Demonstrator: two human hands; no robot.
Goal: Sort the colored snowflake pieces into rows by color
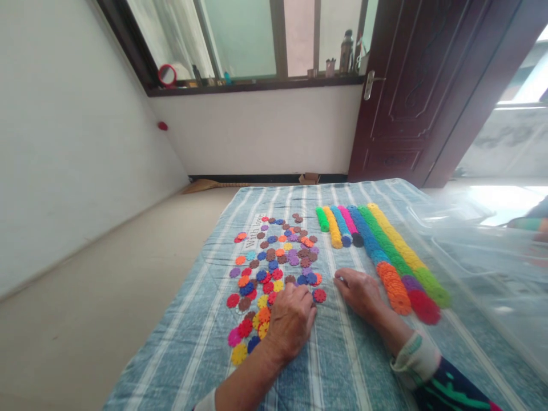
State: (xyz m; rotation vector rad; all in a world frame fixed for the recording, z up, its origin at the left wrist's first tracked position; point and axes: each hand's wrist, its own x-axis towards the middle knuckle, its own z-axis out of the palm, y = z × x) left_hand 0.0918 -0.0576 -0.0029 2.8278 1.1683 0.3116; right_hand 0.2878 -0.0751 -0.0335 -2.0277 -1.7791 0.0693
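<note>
Many flat, notched discs in mixed colours (271, 255) lie scattered over the left part of the striped cloth (342, 354). My left hand (291, 319) is over the lower right of this scatter, palm down with fingers curled onto the discs; what its fingertips hold is hidden. To the right, overlapping discs form several long rows sorted by colour, among them a yellow row (394, 235) and an orange stretch (394, 288). Between the scatter and the rows, my right hand (359, 292) has its fingers bent together near the cloth; anything in them is too small to make out.
Clear plastic containers (483, 245) stand at the right side of the cloth, blurred. Beyond the far edge are a wall, a window sill (265, 85) with bottles and a red-framed mirror, and a dark red door (411, 85). A broom (205, 185) lies on the floor.
</note>
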